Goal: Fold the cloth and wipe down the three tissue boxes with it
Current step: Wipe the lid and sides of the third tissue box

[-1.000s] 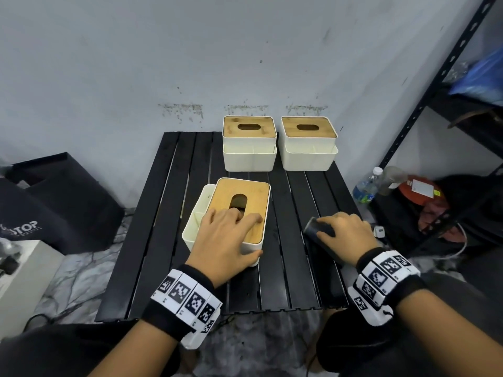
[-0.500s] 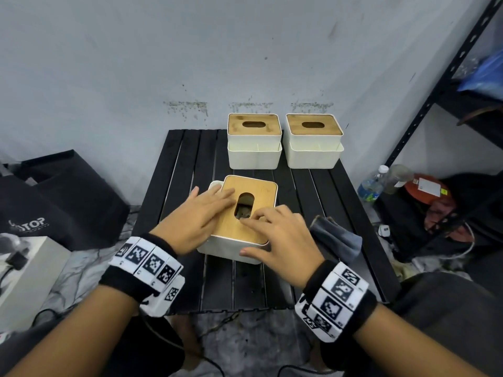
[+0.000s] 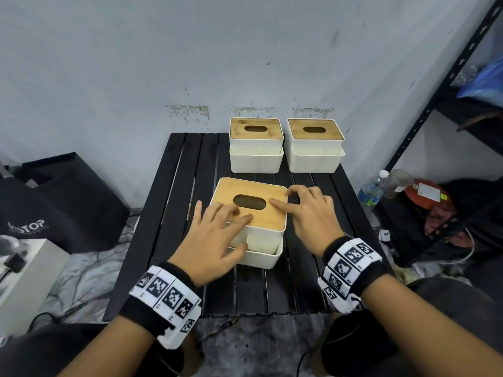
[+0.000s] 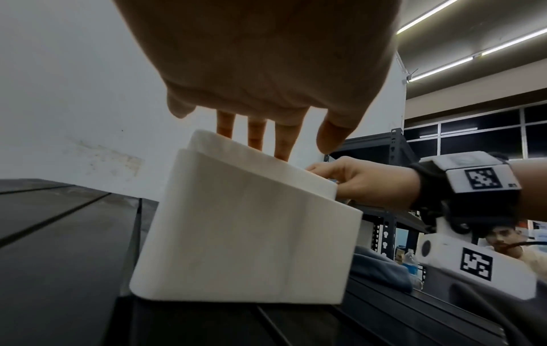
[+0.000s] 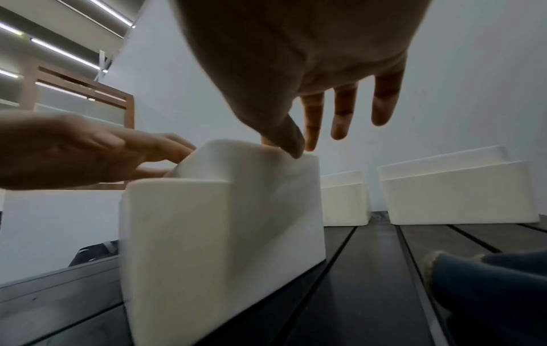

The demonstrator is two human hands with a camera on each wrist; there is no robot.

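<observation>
The nearest tissue box (image 3: 261, 235), cream with a wooden slotted lid, stands mid-table with its side pocket facing me. My left hand (image 3: 231, 221) lies on the lid's near left with straight fingers, thumb against the front wall. My right hand (image 3: 304, 210) is at the box's right side, index finger on the lid, thumb at the far right corner. Two more boxes (image 3: 255, 148) (image 3: 315, 148) stand side by side at the back. The dark blue cloth (image 5: 488, 292) lies on the table right of the box, held by neither hand; the head view hides it.
The black slatted table (image 3: 174, 213) stands against a grey wall. Black bags (image 3: 60, 202) and a white block (image 3: 27, 273) sit on the floor to the left. Bottles (image 3: 373, 189), clutter and a black metal shelf (image 3: 449, 91) are to the right.
My right hand let go of the cloth and came over to the near box. Both hands turned the box, so its pocket now faces me instead of left.
</observation>
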